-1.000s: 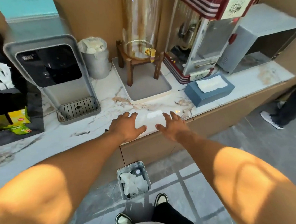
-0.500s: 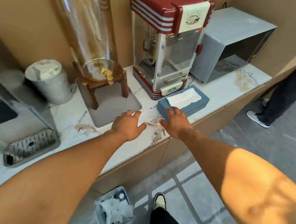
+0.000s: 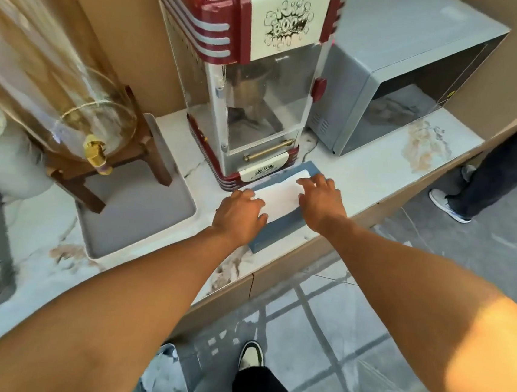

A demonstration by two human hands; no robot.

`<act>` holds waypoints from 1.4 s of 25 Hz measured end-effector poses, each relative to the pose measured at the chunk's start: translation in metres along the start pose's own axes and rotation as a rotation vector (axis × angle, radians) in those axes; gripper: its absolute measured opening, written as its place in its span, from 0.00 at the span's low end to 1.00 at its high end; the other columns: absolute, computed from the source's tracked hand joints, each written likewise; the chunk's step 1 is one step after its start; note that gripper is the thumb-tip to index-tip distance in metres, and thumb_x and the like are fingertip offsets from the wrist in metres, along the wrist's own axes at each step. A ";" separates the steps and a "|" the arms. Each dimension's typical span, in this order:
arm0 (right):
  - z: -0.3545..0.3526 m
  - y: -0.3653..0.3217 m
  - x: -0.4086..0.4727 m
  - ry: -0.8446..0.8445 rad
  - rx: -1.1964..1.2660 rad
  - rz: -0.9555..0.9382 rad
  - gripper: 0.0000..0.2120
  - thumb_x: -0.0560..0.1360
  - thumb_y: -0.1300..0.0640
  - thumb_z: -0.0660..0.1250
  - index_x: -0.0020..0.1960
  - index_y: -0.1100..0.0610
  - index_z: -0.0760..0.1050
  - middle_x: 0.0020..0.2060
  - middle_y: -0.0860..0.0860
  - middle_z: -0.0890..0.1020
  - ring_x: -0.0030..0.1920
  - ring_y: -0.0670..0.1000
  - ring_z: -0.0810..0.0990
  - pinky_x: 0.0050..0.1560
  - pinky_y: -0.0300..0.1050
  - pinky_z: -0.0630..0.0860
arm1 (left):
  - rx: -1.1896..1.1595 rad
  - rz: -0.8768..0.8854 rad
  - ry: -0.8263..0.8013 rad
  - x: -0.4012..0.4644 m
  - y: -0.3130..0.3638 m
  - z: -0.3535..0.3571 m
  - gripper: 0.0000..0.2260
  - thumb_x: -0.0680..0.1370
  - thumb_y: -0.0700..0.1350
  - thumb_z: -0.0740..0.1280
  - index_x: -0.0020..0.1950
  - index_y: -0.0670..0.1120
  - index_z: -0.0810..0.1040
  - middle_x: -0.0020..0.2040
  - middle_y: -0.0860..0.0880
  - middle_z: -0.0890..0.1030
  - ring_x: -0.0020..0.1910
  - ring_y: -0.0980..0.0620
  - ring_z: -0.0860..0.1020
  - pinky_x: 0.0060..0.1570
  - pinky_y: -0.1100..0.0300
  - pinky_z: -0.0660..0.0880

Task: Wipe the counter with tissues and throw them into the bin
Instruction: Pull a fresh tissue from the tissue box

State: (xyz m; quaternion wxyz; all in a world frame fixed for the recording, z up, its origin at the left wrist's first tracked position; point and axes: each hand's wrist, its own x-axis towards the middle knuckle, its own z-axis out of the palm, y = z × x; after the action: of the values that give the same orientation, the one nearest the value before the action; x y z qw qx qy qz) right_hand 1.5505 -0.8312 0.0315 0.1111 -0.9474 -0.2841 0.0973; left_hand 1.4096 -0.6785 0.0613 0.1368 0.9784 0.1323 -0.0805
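Note:
A blue tissue box [image 3: 280,229] lies on the white marble counter [image 3: 375,178], in front of the popcorn machine. A white tissue [image 3: 277,197] lies flat across its top. My left hand [image 3: 239,216] rests on the left end of the tissue with its fingers bent down onto it. My right hand [image 3: 319,201] lies on the right end with its fingers spread. Neither hand has lifted anything. The metal bin [image 3: 163,379] stands on the floor below the counter edge, with crumpled white tissues in it, partly hidden by my left arm.
A red popcorn machine [image 3: 255,85] and a grey microwave [image 3: 388,82] stand behind the box. A glass drink dispenser [image 3: 92,135] stands on a grey tray [image 3: 141,216] to the left. Brown stains [image 3: 423,145] mark the counter. Another person's legs [image 3: 490,174] are at the right.
Both hands moved right along the counter, from a patch beside the grey tray onto the top of the tissue box. The view swung right with them.

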 end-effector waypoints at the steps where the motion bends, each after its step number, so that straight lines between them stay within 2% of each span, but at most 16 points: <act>1: 0.002 0.004 0.006 -0.002 0.004 0.002 0.19 0.82 0.54 0.58 0.72 0.49 0.66 0.71 0.54 0.66 0.70 0.59 0.64 0.70 0.59 0.64 | 0.006 -0.007 0.003 0.007 0.002 0.002 0.17 0.81 0.51 0.62 0.66 0.45 0.78 0.66 0.43 0.76 0.64 0.41 0.73 0.64 0.47 0.72; 5: 0.008 0.016 0.022 -0.024 0.068 0.029 0.19 0.80 0.53 0.63 0.71 0.47 0.67 0.69 0.52 0.67 0.68 0.58 0.67 0.69 0.56 0.67 | 0.064 -0.056 0.007 0.026 0.006 0.006 0.15 0.81 0.48 0.62 0.64 0.44 0.79 0.62 0.44 0.76 0.61 0.42 0.72 0.62 0.49 0.72; 11: 0.009 0.021 0.033 -0.052 0.175 0.024 0.16 0.81 0.55 0.63 0.68 0.50 0.71 0.66 0.52 0.69 0.66 0.56 0.69 0.70 0.53 0.69 | 0.080 -0.074 0.060 0.035 0.007 0.006 0.12 0.81 0.45 0.64 0.62 0.45 0.80 0.60 0.45 0.78 0.60 0.43 0.73 0.61 0.51 0.71; 16: 0.002 0.013 0.037 -0.069 0.172 0.021 0.12 0.81 0.59 0.62 0.64 0.55 0.75 0.61 0.54 0.73 0.59 0.56 0.76 0.64 0.49 0.75 | 0.086 -0.096 0.076 0.033 0.010 0.003 0.08 0.79 0.39 0.65 0.53 0.44 0.84 0.54 0.44 0.81 0.54 0.43 0.76 0.58 0.52 0.73; 23: -0.005 -0.010 0.016 -0.048 0.095 -0.009 0.12 0.81 0.61 0.60 0.61 0.57 0.77 0.55 0.56 0.77 0.55 0.58 0.77 0.59 0.50 0.76 | 0.079 -0.108 0.094 0.012 0.000 -0.001 0.10 0.77 0.34 0.65 0.54 0.43 0.81 0.54 0.44 0.80 0.58 0.43 0.76 0.58 0.51 0.72; 28: -0.010 -0.053 -0.015 -0.035 0.076 -0.051 0.11 0.80 0.63 0.61 0.60 0.57 0.77 0.55 0.56 0.77 0.55 0.59 0.77 0.57 0.50 0.76 | 0.050 -0.137 0.138 -0.028 -0.026 -0.010 0.08 0.77 0.35 0.65 0.53 0.43 0.80 0.54 0.43 0.80 0.56 0.42 0.76 0.57 0.50 0.72; 33: -0.003 -0.133 -0.060 -0.016 -0.009 -0.163 0.13 0.78 0.66 0.62 0.61 0.61 0.78 0.57 0.59 0.79 0.58 0.58 0.77 0.59 0.46 0.72 | 0.046 -0.181 0.200 -0.099 -0.080 -0.016 0.07 0.77 0.37 0.66 0.53 0.43 0.81 0.52 0.43 0.80 0.54 0.41 0.76 0.54 0.50 0.72; 35: 0.006 -0.168 -0.080 -0.021 0.030 -0.167 0.13 0.79 0.65 0.61 0.61 0.60 0.78 0.58 0.59 0.79 0.58 0.59 0.77 0.60 0.46 0.72 | 0.040 -0.211 0.225 -0.136 -0.105 -0.013 0.07 0.78 0.36 0.66 0.53 0.43 0.81 0.51 0.43 0.80 0.53 0.42 0.77 0.54 0.50 0.73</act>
State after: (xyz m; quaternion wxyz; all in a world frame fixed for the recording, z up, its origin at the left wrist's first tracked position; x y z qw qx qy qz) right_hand 1.3968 -0.7383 0.0802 0.1300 -0.9175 -0.3617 0.1020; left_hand 1.2522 -0.6097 0.0747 0.0923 0.9644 0.2473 0.0130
